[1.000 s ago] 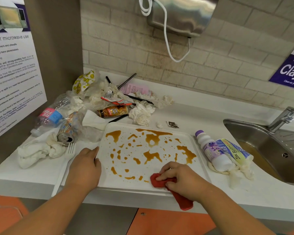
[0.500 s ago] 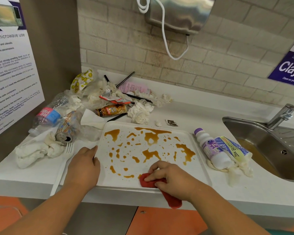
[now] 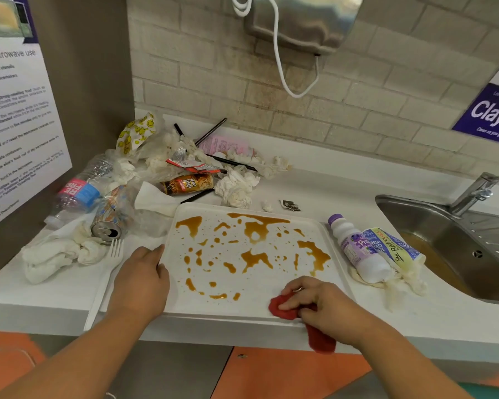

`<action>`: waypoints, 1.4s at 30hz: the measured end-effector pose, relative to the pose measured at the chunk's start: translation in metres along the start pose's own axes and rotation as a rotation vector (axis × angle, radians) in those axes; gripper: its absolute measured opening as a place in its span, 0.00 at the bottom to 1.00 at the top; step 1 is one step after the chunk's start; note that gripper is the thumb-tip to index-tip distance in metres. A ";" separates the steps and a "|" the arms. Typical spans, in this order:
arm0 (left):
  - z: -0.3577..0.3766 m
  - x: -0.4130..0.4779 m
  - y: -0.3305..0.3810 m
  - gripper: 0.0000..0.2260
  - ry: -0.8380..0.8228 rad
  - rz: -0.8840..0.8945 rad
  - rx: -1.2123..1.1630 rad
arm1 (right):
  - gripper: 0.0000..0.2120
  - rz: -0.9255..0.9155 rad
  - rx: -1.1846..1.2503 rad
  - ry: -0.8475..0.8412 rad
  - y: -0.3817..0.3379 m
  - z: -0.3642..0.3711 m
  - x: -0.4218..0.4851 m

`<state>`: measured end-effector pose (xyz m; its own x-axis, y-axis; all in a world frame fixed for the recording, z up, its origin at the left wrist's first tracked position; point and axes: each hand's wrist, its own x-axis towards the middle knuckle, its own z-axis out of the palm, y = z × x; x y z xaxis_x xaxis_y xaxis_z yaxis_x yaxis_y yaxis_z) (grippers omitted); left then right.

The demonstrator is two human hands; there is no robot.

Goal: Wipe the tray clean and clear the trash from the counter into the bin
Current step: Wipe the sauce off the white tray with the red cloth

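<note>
Right hand (image 3: 327, 308) grips red cloth (image 3: 284, 311) on tray (image 3: 260, 286)

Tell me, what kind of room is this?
Probably a shared kitchenette: a poster on microwave use hangs at left, and a steel sink with a tap sits in the counter.

I see a shared staff kitchenette: microwave-use notice (image 3: 18, 110) at the left, steel sink (image 3: 432, 226) at the right, purple clean-as-you-go sign (image 3: 490, 110) upper right.
</note>
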<state>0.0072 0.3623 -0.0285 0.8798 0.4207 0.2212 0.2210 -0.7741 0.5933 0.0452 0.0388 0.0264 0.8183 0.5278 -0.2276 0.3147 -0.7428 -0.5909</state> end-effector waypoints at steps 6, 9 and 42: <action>-0.001 0.000 0.002 0.17 -0.002 0.007 -0.003 | 0.19 0.176 -0.024 0.176 0.018 -0.025 -0.013; -0.001 -0.001 0.002 0.17 -0.007 0.010 0.017 | 0.21 0.096 -0.063 0.222 0.008 -0.004 -0.007; 0.000 0.000 -0.001 0.18 0.010 0.027 -0.006 | 0.17 0.510 -0.422 0.560 0.028 -0.020 -0.001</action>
<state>0.0068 0.3631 -0.0291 0.8809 0.4049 0.2449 0.1950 -0.7821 0.5918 0.0631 0.0091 0.0258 0.9895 -0.1098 0.0939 -0.0940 -0.9828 -0.1591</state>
